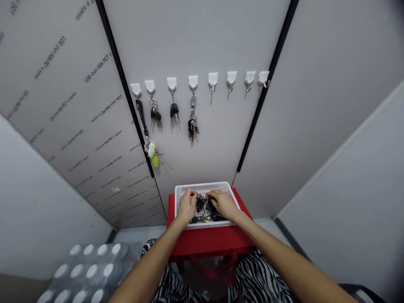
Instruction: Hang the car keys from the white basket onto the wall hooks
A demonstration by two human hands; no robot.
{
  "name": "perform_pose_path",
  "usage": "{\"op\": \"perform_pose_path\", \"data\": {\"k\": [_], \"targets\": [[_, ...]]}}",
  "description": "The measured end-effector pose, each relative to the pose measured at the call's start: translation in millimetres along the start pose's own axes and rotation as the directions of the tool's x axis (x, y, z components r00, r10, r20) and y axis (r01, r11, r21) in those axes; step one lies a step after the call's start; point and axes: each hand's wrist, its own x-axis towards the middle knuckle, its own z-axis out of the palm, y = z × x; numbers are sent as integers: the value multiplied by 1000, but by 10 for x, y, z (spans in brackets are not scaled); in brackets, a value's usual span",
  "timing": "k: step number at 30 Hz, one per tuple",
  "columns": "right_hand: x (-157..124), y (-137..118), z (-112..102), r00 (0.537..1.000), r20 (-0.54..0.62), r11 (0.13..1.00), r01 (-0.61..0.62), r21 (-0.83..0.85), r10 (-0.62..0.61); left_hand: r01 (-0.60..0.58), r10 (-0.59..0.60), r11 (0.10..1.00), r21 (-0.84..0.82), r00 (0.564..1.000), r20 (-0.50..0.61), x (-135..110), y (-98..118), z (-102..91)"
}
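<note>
A white plastic basket point(202, 185) holds several bunches of keys point(205, 218). Inside it, my left hand point(187, 206) has its fingers bent together at the edge of a dark bunch of keys point(200, 203) and grips it. From the other side my right hand point(223, 204) curls over the keys, its fingertips closed on the same cluster and partly hiding it. Four-sided white hooks line the wall above; key bunches point(155, 113), point(174, 110) and a longer one with a chain point(192, 122) hang there.
The basket stands on a red stool point(211, 242). A black strap with keys and a green charm point(152, 149) hangs from the leftmost hook point(136, 90). Several hooks point(231, 78) at right carry nothing. Wrapped bottles point(91, 269) stand at lower left; white walls point(341, 189) enclose the space.
</note>
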Motion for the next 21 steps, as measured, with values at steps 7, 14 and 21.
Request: {"op": "perform_pose_path", "data": {"k": [7, 14, 21], "targets": [[112, -107, -28, 990, 144, 977, 36, -208, -6, -13, 18, 975, 223, 1000, -17, 7, 24, -142], [151, -60, -121, 985, 172, 985, 22, -170, 8, -32, 18, 895, 446, 999, 36, 29, 82, -213], [95, -65, -177, 980, 198, 991, 50, -127, -24, -76, 58, 871, 485, 997, 51, 59, 50, -183]]}}
